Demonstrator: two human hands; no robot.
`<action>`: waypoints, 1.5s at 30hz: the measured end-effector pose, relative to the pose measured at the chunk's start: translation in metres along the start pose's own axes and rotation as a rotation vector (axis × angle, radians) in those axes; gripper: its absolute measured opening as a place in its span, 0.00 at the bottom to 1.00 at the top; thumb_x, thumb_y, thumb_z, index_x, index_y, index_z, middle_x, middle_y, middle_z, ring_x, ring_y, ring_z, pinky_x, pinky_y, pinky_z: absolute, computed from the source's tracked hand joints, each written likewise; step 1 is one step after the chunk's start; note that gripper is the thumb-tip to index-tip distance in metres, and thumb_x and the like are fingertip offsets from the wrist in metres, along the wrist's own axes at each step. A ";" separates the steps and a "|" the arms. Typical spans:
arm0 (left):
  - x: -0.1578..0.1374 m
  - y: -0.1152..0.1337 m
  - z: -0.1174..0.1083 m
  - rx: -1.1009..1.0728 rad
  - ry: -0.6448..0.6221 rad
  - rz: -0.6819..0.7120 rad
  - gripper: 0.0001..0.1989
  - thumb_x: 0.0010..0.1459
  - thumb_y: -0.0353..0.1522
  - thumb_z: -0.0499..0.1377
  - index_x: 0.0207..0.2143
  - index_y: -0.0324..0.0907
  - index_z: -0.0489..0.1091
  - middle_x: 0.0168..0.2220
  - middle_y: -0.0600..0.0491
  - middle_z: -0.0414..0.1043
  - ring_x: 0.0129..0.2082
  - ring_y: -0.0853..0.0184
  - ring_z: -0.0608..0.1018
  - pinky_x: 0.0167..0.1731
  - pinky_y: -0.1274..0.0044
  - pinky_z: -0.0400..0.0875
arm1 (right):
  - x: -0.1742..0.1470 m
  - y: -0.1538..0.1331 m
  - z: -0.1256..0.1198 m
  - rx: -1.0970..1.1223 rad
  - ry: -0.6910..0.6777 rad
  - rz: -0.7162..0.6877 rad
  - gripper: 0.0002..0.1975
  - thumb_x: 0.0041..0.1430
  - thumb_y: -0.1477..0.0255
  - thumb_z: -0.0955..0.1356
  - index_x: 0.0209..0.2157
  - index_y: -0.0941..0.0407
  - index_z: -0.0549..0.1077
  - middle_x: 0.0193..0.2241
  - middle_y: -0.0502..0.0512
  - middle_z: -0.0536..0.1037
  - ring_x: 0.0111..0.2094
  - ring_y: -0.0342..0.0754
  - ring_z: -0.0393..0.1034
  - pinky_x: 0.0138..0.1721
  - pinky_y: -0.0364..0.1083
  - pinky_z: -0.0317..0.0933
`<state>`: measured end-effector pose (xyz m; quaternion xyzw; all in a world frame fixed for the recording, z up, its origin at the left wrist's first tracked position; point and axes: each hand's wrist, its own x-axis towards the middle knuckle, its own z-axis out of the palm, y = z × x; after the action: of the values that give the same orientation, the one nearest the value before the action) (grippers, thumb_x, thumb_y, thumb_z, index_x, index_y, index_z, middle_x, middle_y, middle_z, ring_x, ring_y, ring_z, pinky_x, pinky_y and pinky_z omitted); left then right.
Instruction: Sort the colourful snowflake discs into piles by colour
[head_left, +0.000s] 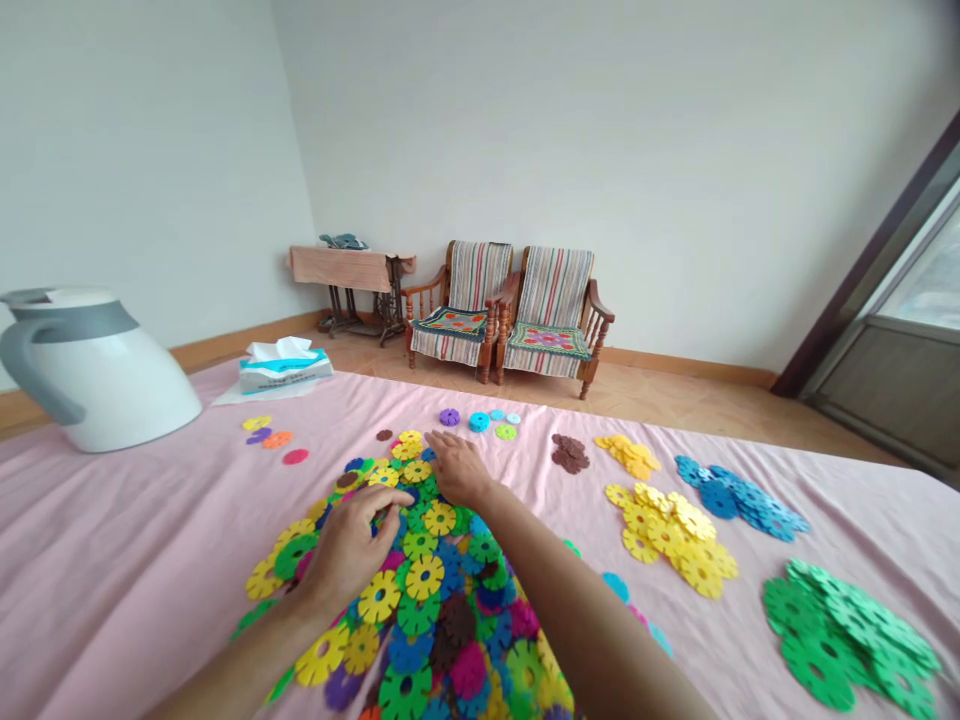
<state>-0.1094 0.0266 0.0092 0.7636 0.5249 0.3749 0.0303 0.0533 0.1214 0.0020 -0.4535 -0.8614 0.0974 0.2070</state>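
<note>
A heap of slotted plastic snowflake discs (424,577) in yellow, green, blue, brown and magenta lies in front of me. My left hand (356,535) is over the heap's left side, its thumb and index finger closing at a dark blue disc (411,495). At the far end of the heap, my right hand (461,470) reaches in from the right, palm down. Its fingers are stretched out beside a yellow disc (410,450), and I see nothing held in them. Part of the heap is hidden under both forearms.
Sorted piles on the right are brown (571,454), yellow (667,530), blue (739,500) and green (847,630). Loose discs, including a purple one (449,417), lie beyond the heap. A white jug (127,375) and tissue box (285,372) stand left on the pink cloth (127,540).
</note>
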 end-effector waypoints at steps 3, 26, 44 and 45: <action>0.000 0.001 -0.001 -0.003 0.011 -0.005 0.13 0.56 0.31 0.51 0.34 0.42 0.75 0.35 0.52 0.78 0.36 0.64 0.79 0.39 0.74 0.73 | 0.003 0.001 0.000 -0.004 -0.063 -0.037 0.20 0.61 0.74 0.59 0.54 0.56 0.65 0.55 0.60 0.69 0.56 0.53 0.61 0.55 0.56 0.52; -0.001 0.007 0.010 -0.066 -0.044 0.049 0.10 0.57 0.33 0.53 0.35 0.44 0.74 0.38 0.52 0.77 0.39 0.64 0.78 0.42 0.75 0.71 | -0.203 0.055 -0.050 0.290 0.411 0.371 0.12 0.57 0.74 0.60 0.39 0.55 0.72 0.34 0.56 0.77 0.35 0.49 0.72 0.36 0.48 0.66; 0.034 0.081 0.057 0.041 -0.354 0.196 0.12 0.51 0.27 0.58 0.38 0.44 0.76 0.36 0.49 0.76 0.42 0.59 0.74 0.44 0.69 0.68 | -0.209 0.039 -0.056 0.219 0.339 0.208 0.12 0.56 0.82 0.60 0.33 0.54 0.72 0.31 0.53 0.74 0.36 0.48 0.65 0.38 0.47 0.59; 0.035 0.080 0.057 0.029 -0.348 0.192 0.12 0.52 0.26 0.56 0.37 0.45 0.76 0.35 0.50 0.76 0.40 0.60 0.75 0.44 0.70 0.68 | -0.209 0.039 -0.056 0.216 0.339 0.206 0.12 0.56 0.82 0.61 0.32 0.54 0.72 0.31 0.52 0.74 0.36 0.48 0.65 0.38 0.47 0.59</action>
<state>-0.0070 0.0392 0.0221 0.8637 0.4419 0.2309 0.0738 0.2122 -0.0289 -0.0171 -0.5240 -0.7481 0.1322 0.3851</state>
